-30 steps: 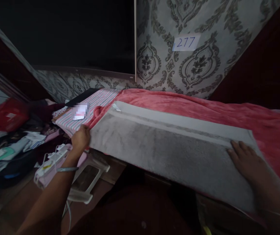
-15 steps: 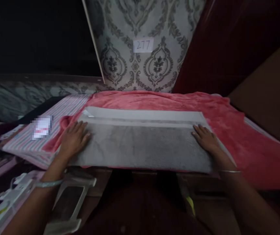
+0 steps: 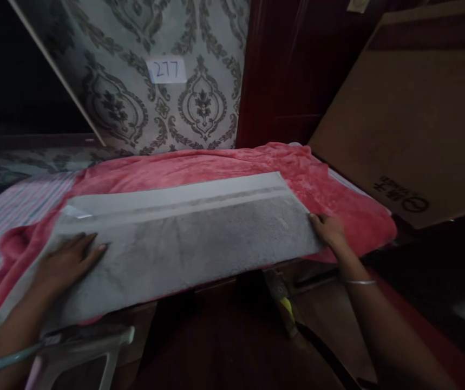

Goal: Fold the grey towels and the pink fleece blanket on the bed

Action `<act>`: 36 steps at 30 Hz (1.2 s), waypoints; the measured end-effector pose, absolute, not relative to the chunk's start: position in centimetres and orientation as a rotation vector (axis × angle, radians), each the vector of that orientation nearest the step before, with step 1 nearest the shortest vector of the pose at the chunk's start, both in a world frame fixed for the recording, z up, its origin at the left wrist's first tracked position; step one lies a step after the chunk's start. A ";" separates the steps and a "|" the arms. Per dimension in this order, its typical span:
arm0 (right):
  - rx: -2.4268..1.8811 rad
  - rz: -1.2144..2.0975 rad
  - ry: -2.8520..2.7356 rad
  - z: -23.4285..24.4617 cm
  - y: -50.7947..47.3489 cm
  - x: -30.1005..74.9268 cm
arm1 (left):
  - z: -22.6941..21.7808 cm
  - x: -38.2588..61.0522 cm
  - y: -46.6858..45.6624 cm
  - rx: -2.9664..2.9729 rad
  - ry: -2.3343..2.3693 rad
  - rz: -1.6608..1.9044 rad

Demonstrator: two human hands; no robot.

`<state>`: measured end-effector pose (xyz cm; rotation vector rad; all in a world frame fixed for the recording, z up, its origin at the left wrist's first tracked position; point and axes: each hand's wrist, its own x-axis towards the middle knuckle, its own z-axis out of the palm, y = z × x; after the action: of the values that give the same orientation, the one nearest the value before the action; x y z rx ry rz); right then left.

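Observation:
A folded grey towel (image 3: 183, 238) with a pale band along its far edge lies across a pink blanket (image 3: 216, 162). My left hand (image 3: 67, 262) rests flat on the towel's left end, fingers stretched out. My right hand (image 3: 329, 230) is at the towel's right end, its fingers curled around the near right corner.
A large cardboard sheet (image 3: 411, 114) leans at the right. Patterned wallpaper with a paper tag marked 277 (image 3: 166, 71) is behind. A striped cloth (image 3: 17, 203) lies at the left. A white plastic stool (image 3: 82, 352) stands below the towel's left end, beside a dark wooden panel (image 3: 285, 81).
The view has swung to the right. My left hand went from gripping the towel's left edge to lying flat on it. My right hand slid from flat on top to the right corner.

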<state>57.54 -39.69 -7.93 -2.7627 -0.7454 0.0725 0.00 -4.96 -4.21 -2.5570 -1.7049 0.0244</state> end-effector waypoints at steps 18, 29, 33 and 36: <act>-2.886 -0.024 -0.598 -7.0 -38.4 55.1 | -4.7 2.1 -5.9 -2.533 -1.812 -0.069; -2.631 -0.258 -1.267 -6.8 -29.4 53.8 | -4.8 1.8 -6.5 -2.482 -1.698 -0.059; -2.586 -0.207 -1.389 -7.3 -25.2 54.4 | -4.2 1.2 -6.1 -2.528 -1.580 -0.128; -2.624 -0.103 -1.398 -8.5 -24.2 55.8 | -4.0 0.2 -5.1 -2.489 -1.748 -0.073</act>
<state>55.79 -24.18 -8.47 -2.6244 -1.3984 -0.1026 0.20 -5.12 -4.02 -2.4892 -1.7481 -0.0730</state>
